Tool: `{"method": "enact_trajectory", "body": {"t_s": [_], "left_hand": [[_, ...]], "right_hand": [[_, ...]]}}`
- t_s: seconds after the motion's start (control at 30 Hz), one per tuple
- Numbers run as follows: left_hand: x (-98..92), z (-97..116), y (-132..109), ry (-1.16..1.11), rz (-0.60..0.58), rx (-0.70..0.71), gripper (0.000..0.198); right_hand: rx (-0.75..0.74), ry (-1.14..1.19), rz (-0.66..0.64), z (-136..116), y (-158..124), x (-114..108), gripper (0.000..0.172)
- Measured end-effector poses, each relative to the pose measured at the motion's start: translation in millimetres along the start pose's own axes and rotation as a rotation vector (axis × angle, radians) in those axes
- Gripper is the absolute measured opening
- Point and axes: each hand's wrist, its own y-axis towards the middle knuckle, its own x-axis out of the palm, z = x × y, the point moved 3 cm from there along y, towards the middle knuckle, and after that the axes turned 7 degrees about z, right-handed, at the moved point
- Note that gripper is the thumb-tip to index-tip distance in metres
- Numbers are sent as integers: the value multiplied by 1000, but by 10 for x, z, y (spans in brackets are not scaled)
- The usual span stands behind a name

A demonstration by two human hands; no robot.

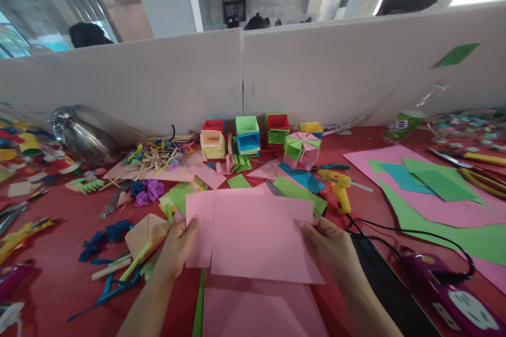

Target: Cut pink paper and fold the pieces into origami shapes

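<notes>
Pink paper [261, 237] is held up over the table in front of me, seemingly as two overlapping pieces. A narrower pink piece [200, 237] shows at its left, and my left hand [179, 245] pinches that edge with the thumb in front. At the opposite edge, my right hand [332, 247] grips the larger sheet between thumb and fingers. Below them lies another pink sheet [261, 310], with a green strip [198, 305] along its left side. Folded paper boxes [247, 137] in several colours stand at the back, beside a pink and green folded paper piece [302, 150].
A yellow glue gun [338, 187] lies right of the paper, its cord running to a purple power strip [450, 284]. Coloured sheets [430, 195], scissors [466, 166] and a tilted bottle [407, 124] are at right. A metal jug [85, 139] and craft scraps [150, 192] fill the left. A white partition [316, 73] closes the back.
</notes>
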Motion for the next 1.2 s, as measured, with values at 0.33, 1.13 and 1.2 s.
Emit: {"method": "enact_trajectory", "body": {"t_s": [0.33,1.13,1.2], "left_hand": [[-465,132,481,377,308,157,35],[275,-65,-458,585,-821,1034,81],[266,-78,-483,602,-867,1042,80]], "right_hand": [[32,8,-42,74,23,21,25],[-744,-861,-481,83,-680,-74,87],[-886,-982,-542,92,-725,-8,52]]}}
